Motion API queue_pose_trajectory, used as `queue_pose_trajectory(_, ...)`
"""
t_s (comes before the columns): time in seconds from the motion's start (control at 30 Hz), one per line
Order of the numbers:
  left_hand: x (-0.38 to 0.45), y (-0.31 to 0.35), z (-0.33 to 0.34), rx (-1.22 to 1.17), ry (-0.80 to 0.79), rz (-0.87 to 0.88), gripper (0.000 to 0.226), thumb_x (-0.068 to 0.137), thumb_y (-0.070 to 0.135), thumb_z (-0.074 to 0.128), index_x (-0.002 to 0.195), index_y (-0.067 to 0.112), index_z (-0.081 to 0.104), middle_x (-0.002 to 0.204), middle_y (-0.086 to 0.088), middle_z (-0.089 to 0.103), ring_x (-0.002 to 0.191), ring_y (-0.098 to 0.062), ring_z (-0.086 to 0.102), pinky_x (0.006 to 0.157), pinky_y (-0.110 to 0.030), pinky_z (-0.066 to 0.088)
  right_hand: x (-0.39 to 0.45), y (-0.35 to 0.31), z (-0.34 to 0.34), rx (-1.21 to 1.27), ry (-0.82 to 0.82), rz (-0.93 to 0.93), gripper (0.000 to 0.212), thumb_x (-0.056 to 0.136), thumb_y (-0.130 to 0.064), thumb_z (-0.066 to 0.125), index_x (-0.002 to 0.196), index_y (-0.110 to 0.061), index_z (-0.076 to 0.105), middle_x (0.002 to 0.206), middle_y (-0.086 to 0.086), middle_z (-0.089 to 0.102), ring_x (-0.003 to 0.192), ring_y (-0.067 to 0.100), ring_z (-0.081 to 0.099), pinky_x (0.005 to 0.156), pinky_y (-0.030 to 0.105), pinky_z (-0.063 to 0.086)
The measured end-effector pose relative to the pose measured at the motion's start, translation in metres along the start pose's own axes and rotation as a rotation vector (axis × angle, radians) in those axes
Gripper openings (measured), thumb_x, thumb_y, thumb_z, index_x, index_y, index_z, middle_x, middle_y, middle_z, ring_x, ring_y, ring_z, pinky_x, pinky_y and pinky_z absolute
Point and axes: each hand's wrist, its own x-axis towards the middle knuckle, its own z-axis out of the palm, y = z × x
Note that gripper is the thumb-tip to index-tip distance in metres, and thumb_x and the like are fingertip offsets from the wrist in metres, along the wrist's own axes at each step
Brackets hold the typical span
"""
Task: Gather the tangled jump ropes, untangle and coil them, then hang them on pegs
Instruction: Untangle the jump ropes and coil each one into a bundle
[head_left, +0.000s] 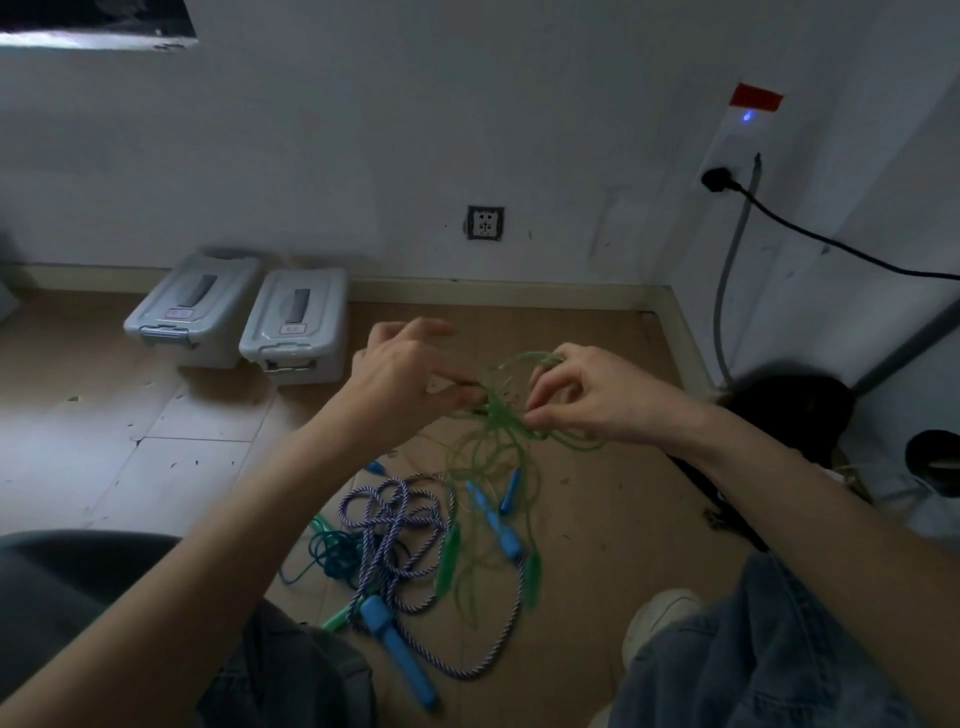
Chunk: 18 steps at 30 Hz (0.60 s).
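Observation:
A knotted bunch of translucent green jump rope (493, 415) hangs in the air between my hands. My left hand (400, 374) pinches the knot from the left, and my right hand (587, 389) pinches strands on its right side. Loops of the green rope trail down to green handles (532, 571) near the floor. Below, a purple-and-white braided rope (395, 525) with a blue handle (397, 649) lies tangled on the floor. A teal rope (327, 551) lies beside it on the left. More blue handles (493, 512) hang in the tangle.
Two grey lidded plastic boxes (296, 322) stand by the back wall. A wall socket (485, 222) sits above the skirting. At right, a power strip (737, 140) with a black cable, a black bag (795, 410) and my knees in jeans (769, 654).

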Motion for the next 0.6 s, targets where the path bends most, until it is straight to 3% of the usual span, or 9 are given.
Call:
queue_pose_trajectory(0.07,0.0,0.006,0.001,-0.068,0.116,-0.012,0.025,0.08,0.039,0.06,0.101,0.029,0.07,0.121,0.003,0.054,0.115,-0.02,0.048,0.097,-0.041,0.039,0.002,-0.002,0.002,0.035,0.097,-0.037,0.01,0.08,-0.033,0.069,0.075,-0.027,0.063,0.107,0.001,0.049,0.091,0.014,0.054,0.085,0.026,0.045)
queue_pose_trajectory(0.13,0.001,0.014,0.0,-0.204,0.233,-0.073,0.023,0.081,0.031,0.065,0.101,0.023,0.07,0.105,0.002,0.056,0.098,-0.018,0.056,0.088,-0.034,0.045,0.005,-0.003,0.002,0.111,0.188,-0.047,0.011,0.079,-0.032,0.07,0.075,-0.023,0.064,0.106,0.0,0.049,0.088,0.011,0.056,0.075,0.018,0.044)
queue_pose_trajectory(0.2,0.002,0.015,-0.004,-0.194,0.44,-0.169,0.028,0.08,0.026,0.066,0.107,0.02,0.062,0.106,0.0,0.047,0.1,-0.021,0.051,0.088,-0.037,0.044,0.005,-0.003,0.001,0.225,0.265,-0.034,0.011,0.08,-0.029,0.069,0.075,-0.021,0.065,0.103,-0.002,0.05,0.083,0.008,0.056,0.069,0.015,0.042)
queue_pose_trajectory(0.27,0.002,0.015,-0.01,-0.181,0.6,-0.199,0.026,0.081,0.024,0.065,0.104,0.019,0.054,0.102,0.004,0.043,0.094,-0.016,0.049,0.081,-0.031,0.042,0.006,-0.002,0.0,0.353,0.351,-0.015,0.009,0.081,-0.023,0.069,0.074,-0.019,0.065,0.098,-0.004,0.049,0.081,0.007,0.057,0.066,0.016,0.044)
queue_pose_trajectory(0.3,0.001,0.015,-0.012,-0.245,0.558,-0.208,0.02,0.082,0.024,0.064,0.099,0.02,0.053,0.096,0.007,0.047,0.085,-0.01,0.051,0.075,-0.023,0.042,0.007,-0.001,0.0,0.402,0.381,-0.014,0.009,0.082,-0.021,0.068,0.073,-0.02,0.065,0.098,-0.005,0.049,0.081,0.006,0.057,0.065,0.016,0.045)
queue_pose_trajectory(0.37,-0.001,0.021,-0.009,-0.512,0.265,-0.251,0.01,0.084,0.028,0.06,0.09,0.02,0.06,0.084,0.011,0.061,0.072,-0.001,0.057,0.063,-0.012,0.043,0.008,-0.003,0.001,0.482,0.386,-0.04,0.009,0.082,-0.019,0.068,0.073,-0.023,0.065,0.101,-0.005,0.05,0.085,0.006,0.056,0.066,0.014,0.049)
queue_pose_trajectory(0.43,-0.004,0.03,-0.002,-0.841,-0.007,-0.301,0.016,0.086,0.031,0.057,0.091,0.02,0.066,0.087,0.005,0.07,0.078,-0.002,0.064,0.064,-0.011,0.049,0.008,-0.006,0.002,0.53,0.333,-0.088,0.009,0.082,-0.017,0.066,0.076,-0.024,0.066,0.101,-0.006,0.051,0.087,0.005,0.056,0.064,0.011,0.049)
queue_pose_trajectory(0.5,-0.002,0.033,0.002,-1.195,-0.091,-0.37,0.018,0.087,0.027,0.056,0.097,0.017,0.067,0.097,0.002,0.072,0.088,-0.007,0.067,0.072,-0.015,0.052,0.008,-0.006,0.002,0.569,0.278,-0.121,0.009,0.084,-0.015,0.064,0.079,-0.022,0.067,0.096,-0.009,0.054,0.083,0.0,0.056,0.064,0.009,0.048)
queue_pose_trajectory(0.6,0.004,0.03,0.002,-1.613,-0.087,-0.473,0.019,0.089,0.016,0.053,0.104,0.013,0.063,0.106,-0.002,0.07,0.097,-0.011,0.065,0.085,-0.024,0.048,0.006,-0.004,0.002,0.579,0.246,-0.112,0.003,0.081,-0.016,0.065,0.08,-0.018,0.068,0.099,-0.008,0.052,0.09,0.005,0.054,0.068,0.01,0.048)
